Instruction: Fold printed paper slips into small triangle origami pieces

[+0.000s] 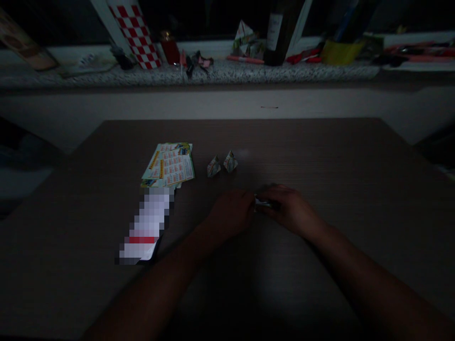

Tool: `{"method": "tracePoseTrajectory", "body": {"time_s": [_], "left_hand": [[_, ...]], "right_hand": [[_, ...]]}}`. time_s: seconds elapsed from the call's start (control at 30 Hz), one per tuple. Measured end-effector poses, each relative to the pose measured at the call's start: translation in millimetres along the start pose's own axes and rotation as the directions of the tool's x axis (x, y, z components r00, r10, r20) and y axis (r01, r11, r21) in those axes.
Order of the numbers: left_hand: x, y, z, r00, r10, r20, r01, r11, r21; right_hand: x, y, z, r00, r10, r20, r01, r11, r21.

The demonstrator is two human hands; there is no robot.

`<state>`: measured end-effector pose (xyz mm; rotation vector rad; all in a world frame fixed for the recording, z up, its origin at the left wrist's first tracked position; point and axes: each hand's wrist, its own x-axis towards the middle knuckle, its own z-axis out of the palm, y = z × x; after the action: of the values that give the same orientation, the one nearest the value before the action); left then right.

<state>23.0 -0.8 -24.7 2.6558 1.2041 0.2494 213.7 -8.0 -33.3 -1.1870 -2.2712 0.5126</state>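
Close together over the middle of the table, both hands are on one small folded piece of paper, mostly covered by the fingers. My left hand is closed at its left end, fingers bent down. From the other side my right hand pinches it between thumb and fingers. Just beyond the left hand stand two small folded paper shapes, one on the left and one on the right. The dim light hides the finer folds of the held paper.
Printed paper sheets lie in a loose pile at the left. Nearer me is a phone with a lit, blurred screen. The granite sill behind the table bears a dark bottle, a red-white checkered can and pens.
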Motion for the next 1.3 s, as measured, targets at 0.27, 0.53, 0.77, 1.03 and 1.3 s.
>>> {"method": "tracePoseTrajectory", "body": {"time_s": [0.27,0.53,0.77,1.03,1.3], "left_hand": [[1,-1,-0.4,1.0,0.005,0.002,-0.005,1.0,0.002],[0,0,-0.2,1.0,0.002,-0.003,-0.002,1.0,0.011],[-1,5,1.9,0.997,-0.077,-0.026,0.076,0.997,-0.02],[0,11,-5.3,0.974,-0.224,-0.003,0.224,0.973,-0.059],[-9,2,-16.7,0.942,-0.334,0.047,0.336,0.939,-0.069]], "right_hand": [[-5,11,-7,0.998,0.059,0.026,-0.062,0.987,0.148],[-5,14,-5,0.997,0.076,0.032,-0.08,0.983,0.163],[-4,14,-5,0.997,0.072,0.017,-0.074,0.985,0.154],[-4,13,-6,0.997,0.08,0.01,-0.081,0.98,0.183],[-4,10,-7,0.997,0.081,0.013,-0.082,0.986,0.148]]}}
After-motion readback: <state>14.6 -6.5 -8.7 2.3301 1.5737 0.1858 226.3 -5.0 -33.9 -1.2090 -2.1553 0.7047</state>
